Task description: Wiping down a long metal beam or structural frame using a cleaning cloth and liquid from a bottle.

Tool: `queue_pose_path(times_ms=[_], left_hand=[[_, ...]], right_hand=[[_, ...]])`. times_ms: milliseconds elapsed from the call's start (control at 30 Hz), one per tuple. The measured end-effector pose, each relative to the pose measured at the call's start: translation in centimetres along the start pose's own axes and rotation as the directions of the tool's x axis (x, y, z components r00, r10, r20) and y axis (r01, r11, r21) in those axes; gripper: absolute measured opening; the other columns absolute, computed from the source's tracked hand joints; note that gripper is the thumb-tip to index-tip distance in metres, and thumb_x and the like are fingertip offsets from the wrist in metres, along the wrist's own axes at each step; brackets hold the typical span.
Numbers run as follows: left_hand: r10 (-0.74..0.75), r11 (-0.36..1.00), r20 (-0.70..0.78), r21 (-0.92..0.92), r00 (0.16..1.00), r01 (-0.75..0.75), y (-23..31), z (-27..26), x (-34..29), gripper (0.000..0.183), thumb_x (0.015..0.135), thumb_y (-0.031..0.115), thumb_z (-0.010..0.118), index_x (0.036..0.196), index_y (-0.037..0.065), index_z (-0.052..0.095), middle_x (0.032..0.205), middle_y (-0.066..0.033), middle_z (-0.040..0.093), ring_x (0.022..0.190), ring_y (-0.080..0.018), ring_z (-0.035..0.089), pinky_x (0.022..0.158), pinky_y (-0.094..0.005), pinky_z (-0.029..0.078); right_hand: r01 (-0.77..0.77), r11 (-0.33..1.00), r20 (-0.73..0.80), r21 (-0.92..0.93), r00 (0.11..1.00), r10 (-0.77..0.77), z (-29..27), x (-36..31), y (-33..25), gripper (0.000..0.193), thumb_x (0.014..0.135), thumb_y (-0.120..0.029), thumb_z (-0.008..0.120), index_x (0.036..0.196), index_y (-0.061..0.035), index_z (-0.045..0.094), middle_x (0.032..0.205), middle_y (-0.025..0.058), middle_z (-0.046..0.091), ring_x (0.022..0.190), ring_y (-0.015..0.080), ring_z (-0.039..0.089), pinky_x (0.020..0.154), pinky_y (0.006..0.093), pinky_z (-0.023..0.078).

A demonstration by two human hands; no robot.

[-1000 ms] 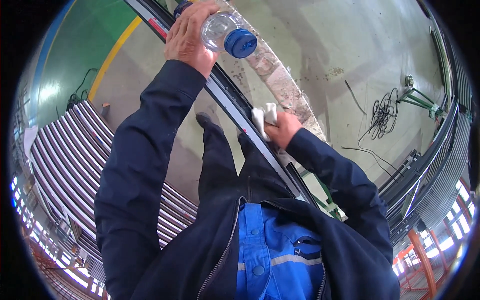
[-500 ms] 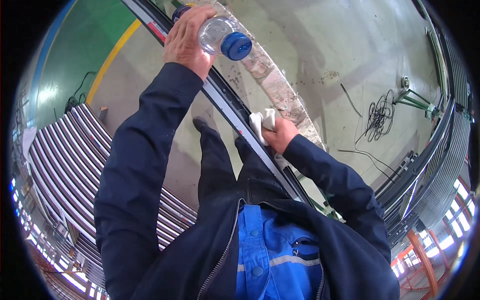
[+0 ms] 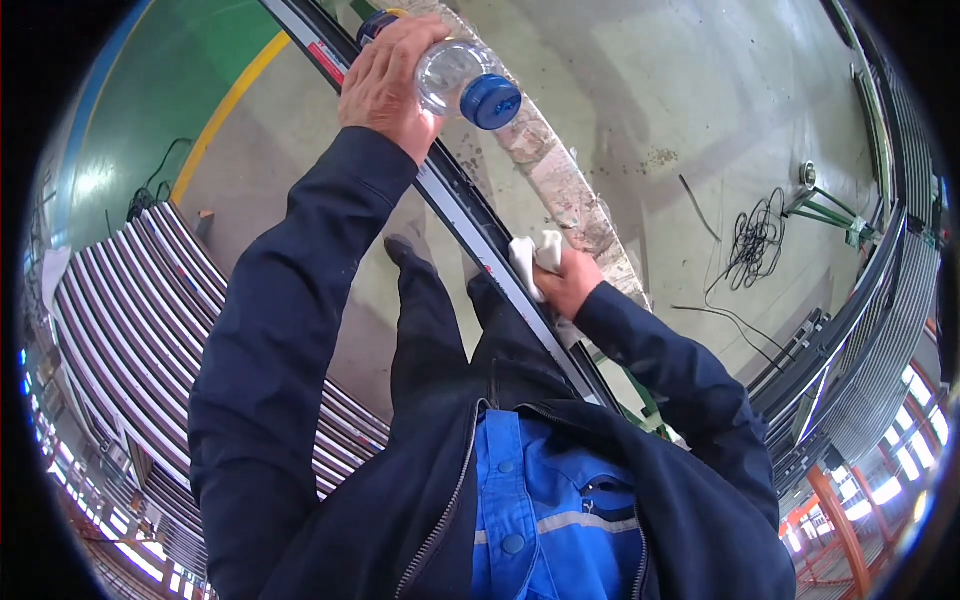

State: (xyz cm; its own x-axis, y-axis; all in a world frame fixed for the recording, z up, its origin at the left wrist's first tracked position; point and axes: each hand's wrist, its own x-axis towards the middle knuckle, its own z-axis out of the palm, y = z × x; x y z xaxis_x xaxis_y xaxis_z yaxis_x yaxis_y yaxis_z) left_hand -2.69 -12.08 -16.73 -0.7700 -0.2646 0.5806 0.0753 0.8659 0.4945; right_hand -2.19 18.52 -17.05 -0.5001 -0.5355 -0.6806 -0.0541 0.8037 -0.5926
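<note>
My left hand is wrapped round a clear plastic bottle with a blue cap, which tilts toward the lower right above a long dark-and-white profile bar. Beyond the fingers a dark purple piece with a yellow-orange edge shows; whether it belongs to the bottle I cannot tell. A bunched white cloth is gripped in my right hand, at the right-hand side of the bar. The bar runs diagonally from the upper left down in front of my body, with a red label near its far end.
A paint-spattered beam lies beside the bar. Striped rows of long profiles lie at left, more stacked profiles at right. A tangled black cable and a green stand are on the right-hand floor.
My left hand has shifted slightly right with the bottle. My right hand and the cloth have moved a little right and down in the picture, nearer to me.
</note>
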Motion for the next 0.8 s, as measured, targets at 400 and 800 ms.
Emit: queue_pose_path(times_ms=[400,800], left_hand=[[0.001,1.0,0.016,0.0,1.0,-0.001,-0.2,0.1,0.1,0.074,0.06,0.002,0.081,0.124,0.018,0.05,0.126,-0.0032,0.059,0.121,-0.0259,0.054,0.101,-0.0378,0.042],[0.012,1.0,-0.008,-0.002,1.0,-0.012,-0.2,0.6,-0.2,0.07,0.061,0.001,0.08,0.123,0.018,0.05,0.124,-0.0024,0.06,0.12,-0.0256,0.055,0.101,-0.0376,0.042]], right_hand=[[0.041,0.996,0.013,-0.085,0.999,-0.041,0.0,4.8,-2.3,0.035,0.082,-0.034,0.068,0.099,-0.0036,0.068,0.084,0.0202,0.069,0.08,0.0323,0.069,0.075,0.0409,0.052],[0.02,0.997,-0.132,0.076,0.991,-0.01,1.0,8.1,-5.0,0.031,0.082,-0.032,0.067,0.092,-0.0028,0.069,0.073,0.017,0.067,0.073,0.03,0.068,0.07,0.0401,0.052]])
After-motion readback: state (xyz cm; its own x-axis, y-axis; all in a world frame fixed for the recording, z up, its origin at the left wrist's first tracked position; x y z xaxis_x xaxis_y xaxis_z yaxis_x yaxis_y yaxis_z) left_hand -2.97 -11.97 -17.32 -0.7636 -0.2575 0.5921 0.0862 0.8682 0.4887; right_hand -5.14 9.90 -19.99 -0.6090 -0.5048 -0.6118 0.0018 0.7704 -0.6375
